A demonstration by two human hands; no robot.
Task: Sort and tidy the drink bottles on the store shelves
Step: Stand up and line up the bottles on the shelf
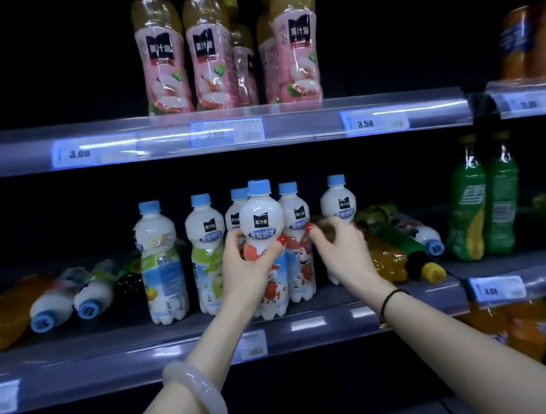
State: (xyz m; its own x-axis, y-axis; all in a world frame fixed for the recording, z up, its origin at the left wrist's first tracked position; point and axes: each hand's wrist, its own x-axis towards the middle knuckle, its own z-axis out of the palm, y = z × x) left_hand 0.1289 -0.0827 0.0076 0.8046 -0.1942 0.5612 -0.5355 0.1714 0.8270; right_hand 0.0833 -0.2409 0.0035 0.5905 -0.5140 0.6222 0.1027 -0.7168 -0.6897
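My left hand (249, 269) grips a white milk-drink bottle (261, 218) with a blue cap and red label, upright at the front of the middle shelf (112, 352). My right hand (342, 250) reaches among the bottles just to its right, fingers curled against a bottle (338, 202) standing behind; what it holds, if anything, is hidden. Several more white blue-capped bottles (161, 261) stand in a loose row on the same shelf. Two white bottles (73, 299) lie on their sides at the left.
Pink-labelled juice bottles (213, 49) stand on the upper shelf (290, 125). Fallen yellow and green bottles (399, 251) lie right of my right hand. Two green bottles (481, 200) stand further right. Orange bottles (532, 38) sit at the upper right and on the shelf below.
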